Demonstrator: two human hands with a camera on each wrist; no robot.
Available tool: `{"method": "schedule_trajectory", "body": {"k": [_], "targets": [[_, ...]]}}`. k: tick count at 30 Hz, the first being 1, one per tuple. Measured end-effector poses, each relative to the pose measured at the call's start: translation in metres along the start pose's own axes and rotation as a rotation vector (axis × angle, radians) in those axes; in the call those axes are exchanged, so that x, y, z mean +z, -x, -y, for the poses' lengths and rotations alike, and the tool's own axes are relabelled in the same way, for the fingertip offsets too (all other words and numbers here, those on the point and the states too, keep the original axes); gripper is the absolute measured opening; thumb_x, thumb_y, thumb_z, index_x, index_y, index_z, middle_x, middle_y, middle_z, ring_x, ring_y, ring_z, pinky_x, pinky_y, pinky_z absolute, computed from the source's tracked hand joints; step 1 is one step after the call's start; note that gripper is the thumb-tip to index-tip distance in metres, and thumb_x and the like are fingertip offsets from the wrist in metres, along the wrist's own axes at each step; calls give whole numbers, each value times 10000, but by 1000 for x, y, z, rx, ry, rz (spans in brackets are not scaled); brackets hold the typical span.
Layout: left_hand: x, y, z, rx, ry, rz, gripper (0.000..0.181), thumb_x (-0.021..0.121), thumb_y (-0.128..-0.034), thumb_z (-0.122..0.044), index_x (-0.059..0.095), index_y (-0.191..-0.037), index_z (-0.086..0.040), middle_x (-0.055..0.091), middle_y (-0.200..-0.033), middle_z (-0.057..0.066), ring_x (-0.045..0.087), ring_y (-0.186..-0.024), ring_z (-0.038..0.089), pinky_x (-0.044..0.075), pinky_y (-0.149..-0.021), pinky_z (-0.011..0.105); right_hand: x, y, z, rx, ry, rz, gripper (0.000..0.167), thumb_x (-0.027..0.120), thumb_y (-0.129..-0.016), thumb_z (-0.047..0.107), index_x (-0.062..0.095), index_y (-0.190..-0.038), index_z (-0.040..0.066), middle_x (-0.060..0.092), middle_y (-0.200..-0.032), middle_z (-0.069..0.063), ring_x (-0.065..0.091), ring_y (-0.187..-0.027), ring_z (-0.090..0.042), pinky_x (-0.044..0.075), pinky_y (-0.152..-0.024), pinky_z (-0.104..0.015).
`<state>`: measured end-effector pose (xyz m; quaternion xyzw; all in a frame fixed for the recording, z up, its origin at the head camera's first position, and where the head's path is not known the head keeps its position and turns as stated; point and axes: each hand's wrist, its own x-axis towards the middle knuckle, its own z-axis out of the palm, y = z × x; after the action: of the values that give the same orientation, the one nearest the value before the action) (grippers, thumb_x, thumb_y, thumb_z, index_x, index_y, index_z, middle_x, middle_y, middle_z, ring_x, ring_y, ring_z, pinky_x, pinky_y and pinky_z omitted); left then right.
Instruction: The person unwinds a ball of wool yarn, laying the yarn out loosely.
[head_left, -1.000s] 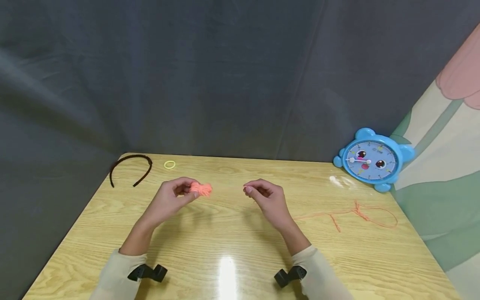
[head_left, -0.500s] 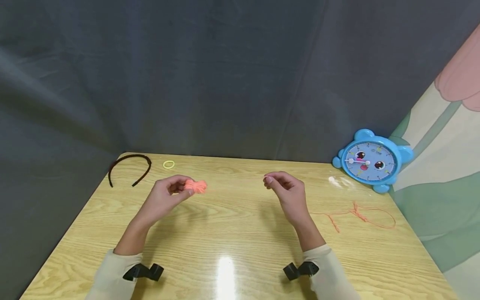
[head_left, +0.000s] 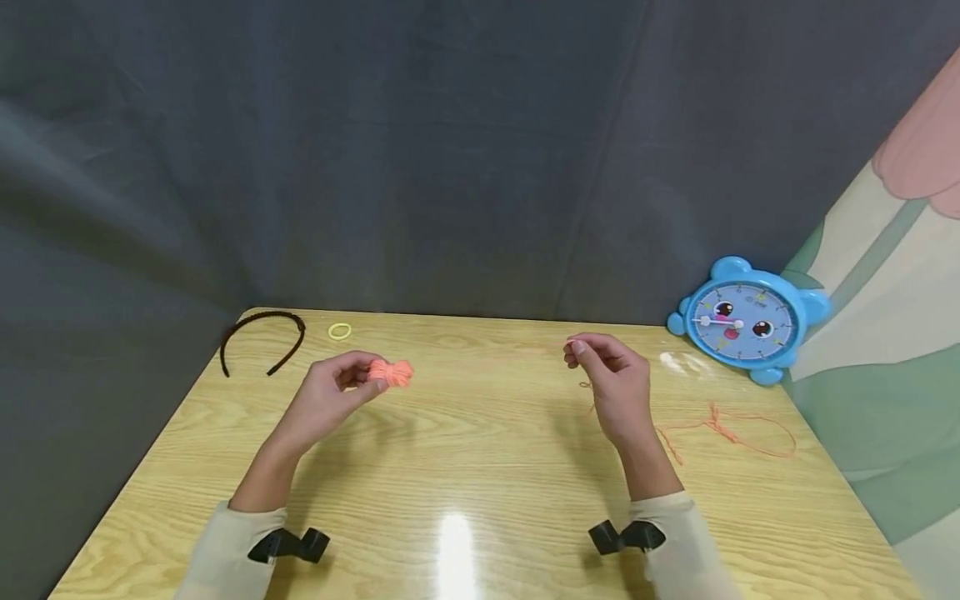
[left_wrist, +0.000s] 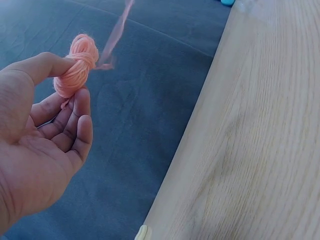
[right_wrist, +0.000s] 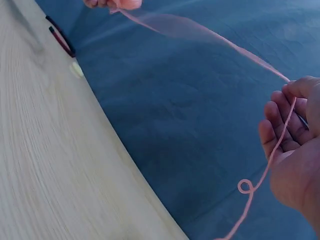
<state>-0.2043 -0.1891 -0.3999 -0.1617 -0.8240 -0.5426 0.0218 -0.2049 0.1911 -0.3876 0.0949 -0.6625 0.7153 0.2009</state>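
My left hand (head_left: 328, 393) pinches a small bundle of coral-pink yarn (head_left: 391, 372) between thumb and fingers, above the left part of the table. In the left wrist view the yarn bundle (left_wrist: 76, 75) is wrapped round its middle, and a blurred strand leaves it. To the right, my right hand (head_left: 617, 383) pinches that strand. The right wrist view shows the yarn strand (right_wrist: 240, 49) stretched from the bundle to the right thumb and fingers. Past that hand, the tail hangs down with a small loop in it. Loose tangled yarn (head_left: 716, 423) lies on the table at the right.
A dark headband (head_left: 262, 315) and a pale yellow ring (head_left: 340, 332) lie at the back left of the wooden table (head_left: 450, 467). A blue animal-shaped clock (head_left: 742, 323) leans at the back right. Beside it lies something clear and shiny (head_left: 678, 363). A dark curtain (head_left: 450, 167) hangs behind.
My right hand has moved right and slightly away from me, widening the gap between the hands. The left hand, still holding the yarn bundle, has shifted slightly left.
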Motion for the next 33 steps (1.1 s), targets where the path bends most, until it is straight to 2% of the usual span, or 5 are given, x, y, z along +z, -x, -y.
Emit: {"method": "schedule_trajectory", "body": {"k": [4, 9, 19, 26, 33], "targets": [[1, 0, -1, -26, 4, -4, 300, 746, -967, -180, 693, -1227, -40, 680, -1069, 85, 647, -919, 127, 559, -755, 224, -13, -4, 3, -8, -20, -26, 173, 682, -986, 35, 692, -1033, -131, 759, -871, 35, 704, -778, -91, 598, -758, -212], [0, 2, -3, -43, 13, -5, 317, 744, -967, -170, 680, -1238, -18, 681, -1070, 133, 651, -909, 122, 543, -720, 236, -28, -10, 7, 11, -37, -66, 115, 682, -985, 37, 718, -987, -72, 757, -861, 22, 702, -771, -97, 602, -763, -208], [2, 2, -5, -7, 20, 6, 295, 735, -974, -160, 687, -1225, -13, 673, -1060, 129, 633, -900, 109, 542, -737, 223, -56, -15, 19, -7, -53, -112, 139, 680, -985, 40, 707, -1006, -95, 754, -865, -8, 701, -775, -126, 601, -780, -213], [1, 1, -4, -8, 4, 0, 287, 740, -971, -173, 690, -1211, -22, 668, -1061, 122, 630, -897, 120, 544, -739, 223, -70, -18, 26, 6, -45, -128, 135, 679, -991, 66, 724, -1017, -59, 758, -881, 2, 699, -793, -116, 598, -813, -192], [-1, 1, -4, -19, -3, -13, 298, 733, -978, -187, 688, -1227, -31, 675, -1042, 76, 642, -904, 126, 548, -740, 232, -85, -23, 27, -11, -111, -140, 137, 679, -983, 43, 725, -1036, -74, 767, -895, -32, 696, -803, -142, 606, -814, -198]]}}
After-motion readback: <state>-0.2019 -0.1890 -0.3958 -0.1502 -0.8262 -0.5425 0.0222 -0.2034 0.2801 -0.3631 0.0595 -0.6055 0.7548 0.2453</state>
